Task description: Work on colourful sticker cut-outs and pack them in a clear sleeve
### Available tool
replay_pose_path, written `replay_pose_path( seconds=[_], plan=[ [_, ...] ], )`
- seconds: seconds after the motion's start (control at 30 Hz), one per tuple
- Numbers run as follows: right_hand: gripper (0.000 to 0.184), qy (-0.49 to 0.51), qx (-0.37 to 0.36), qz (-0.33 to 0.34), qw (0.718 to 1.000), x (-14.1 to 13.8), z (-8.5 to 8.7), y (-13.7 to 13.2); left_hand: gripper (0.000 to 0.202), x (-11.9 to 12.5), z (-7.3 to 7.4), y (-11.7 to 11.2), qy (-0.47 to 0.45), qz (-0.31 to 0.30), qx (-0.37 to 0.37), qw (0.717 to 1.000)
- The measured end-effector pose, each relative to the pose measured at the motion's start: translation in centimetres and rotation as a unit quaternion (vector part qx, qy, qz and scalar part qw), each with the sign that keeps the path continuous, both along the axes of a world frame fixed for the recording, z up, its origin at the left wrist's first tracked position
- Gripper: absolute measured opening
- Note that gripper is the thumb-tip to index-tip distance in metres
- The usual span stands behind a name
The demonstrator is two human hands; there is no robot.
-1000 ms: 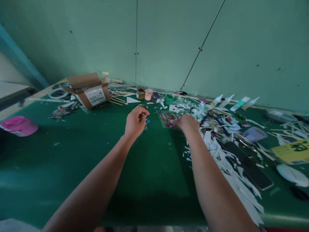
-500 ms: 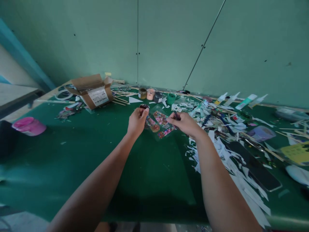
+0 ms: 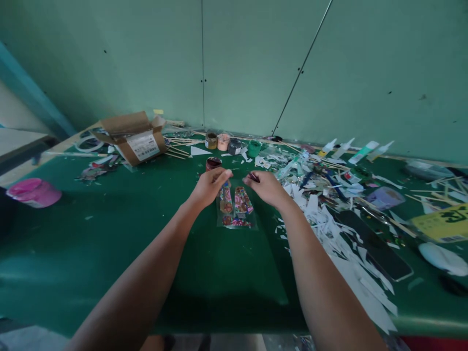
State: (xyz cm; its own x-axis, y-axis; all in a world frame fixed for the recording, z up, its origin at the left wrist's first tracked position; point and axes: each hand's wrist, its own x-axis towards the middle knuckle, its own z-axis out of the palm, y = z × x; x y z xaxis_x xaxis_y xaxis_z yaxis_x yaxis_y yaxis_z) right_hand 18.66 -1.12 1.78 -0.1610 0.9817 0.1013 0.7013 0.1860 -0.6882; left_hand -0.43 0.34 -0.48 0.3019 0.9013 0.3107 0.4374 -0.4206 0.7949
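A clear plastic sheet [image 3: 230,220] with bright candy-patterned pieces on it is in front of me, at the middle of the green table. At its upper left edge, my left hand [image 3: 211,186] is closed in a pinch, and the sheet's edge runs up under the fingers. Just behind that hand stands a small open jar of dark red paint [image 3: 213,162]. My right hand [image 3: 267,187], above the sheet's upper right corner, pinches a small dark reddish object [image 3: 253,178] whose kind is mostly hidden by the fingers.
Paint jars [image 3: 224,142] line the back near the wall. An open cardboard box [image 3: 136,139] is at the back left, a pink jar [image 3: 34,192] at far left. White paper scraps [image 3: 331,229], a black phone [image 3: 376,246] and glue bottles [image 3: 363,152] crowd the right.
The plastic sheet has turned from a slant to nearly straight and come slightly nearer to me. My right hand has moved off the sheet. The dark red jar now shows more.
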Motion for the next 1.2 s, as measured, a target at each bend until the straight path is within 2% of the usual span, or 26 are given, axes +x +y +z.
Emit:
replay_pose_path(
  seconds=[0.07, 0.13, 0.23, 0.33, 0.47, 0.57, 0.7, 0.87, 1.2],
  plan=[
    [0.024, -0.002, 0.005, -0.016, 1.000, 0.1, -0.3, 0.1, 0.026, -0.1, -0.3, 0.3, 0.014, -0.008, -0.011, 1.000],
    [0.012, 0.002, 0.007, -0.034, 0.999, 0.5, -0.5, 0.3, 0.015, -0.1, -0.6, 0.5, 0.031, -0.011, -0.018, 0.999],
    [0.024, 0.009, 0.008, -0.053, 0.999, 0.9, -0.5, 0.4, 0.008, 0.0, -1.0, 0.7, 0.050, 0.002, -0.018, 0.999],
    [0.033, 0.010, -0.018, -0.023, 1.000, 0.8, 0.0, 0.1, 0.011, 0.0, -1.2, 0.9, 0.067, 0.007, -0.022, 0.998],
    [0.037, -0.010, -0.100, 0.031, 0.994, -0.1, 0.5, -0.8, 0.023, 0.0, -1.1, 0.9, 0.083, 0.006, -0.037, 0.996],
    [0.039, -0.034, -0.139, 0.031, 0.989, -0.8, 0.4, -1.3, 0.024, 0.1, -0.7, 0.8, 0.092, 0.002, -0.042, 0.995],
    [0.031, -0.051, -0.165, 0.023, 0.985, -1.1, 0.3, -1.3, 0.023, 0.1, -0.3, 0.6, 0.102, 0.000, -0.049, 0.994],
    [0.025, -0.060, -0.162, 0.019, 0.985, -1.2, 0.2, -1.1, 0.009, 0.3, -0.5, 0.5, 0.106, 0.043, -0.043, 0.993],
    [0.020, -0.075, -0.133, 0.032, 0.988, -2.1, -0.1, -1.4, 0.005, 0.7, -0.8, 0.4, 0.100, 0.078, -0.025, 0.992]
  ],
)
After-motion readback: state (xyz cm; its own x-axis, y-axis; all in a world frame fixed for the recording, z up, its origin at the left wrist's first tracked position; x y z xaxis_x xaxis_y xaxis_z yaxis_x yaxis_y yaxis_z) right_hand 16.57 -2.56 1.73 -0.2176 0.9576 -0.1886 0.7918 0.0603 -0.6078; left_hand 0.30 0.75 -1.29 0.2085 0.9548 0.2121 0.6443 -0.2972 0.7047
